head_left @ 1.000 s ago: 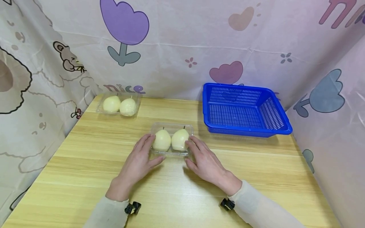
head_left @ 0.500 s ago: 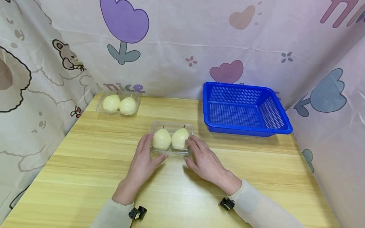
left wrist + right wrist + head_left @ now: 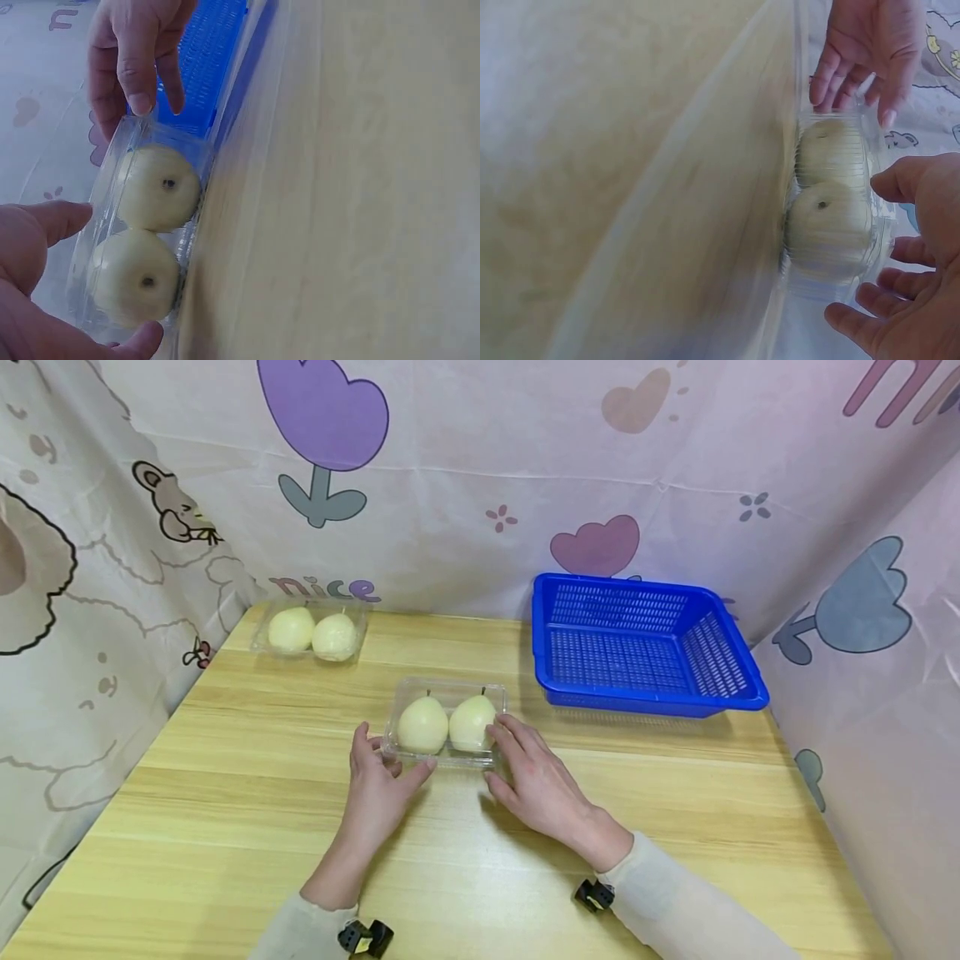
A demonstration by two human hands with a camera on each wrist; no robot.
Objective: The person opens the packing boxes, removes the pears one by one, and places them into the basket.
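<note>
Package, clear plastic, is located near the middle of the wooden table, with two pale pears seated side by side inside, stems showing in the head view. The left end is flanked by the left hand: its fingers are spread, not closed, and the thumb is laid at the front edge. The right end is met by the right hand, fingers loosely extended against the wall and thumb held apart from it. No firm grip is shown on either side.

A second package is positioned at the rear left, and a blue basket at the rear right.

Caution: if lifting were begun with fingers this loose, slippage at the smooth plastic ends could be caused. Tilting could be produced by unequal force, since the two hands are placed differently; the pears could then be rolled to one end and the load unbalanced. If the ends were squeezed too hard, the thin walls could be buckled. Whether the lid is latched cannot be told; were it loose, it could be sprung open and a pear dropped.
</note>
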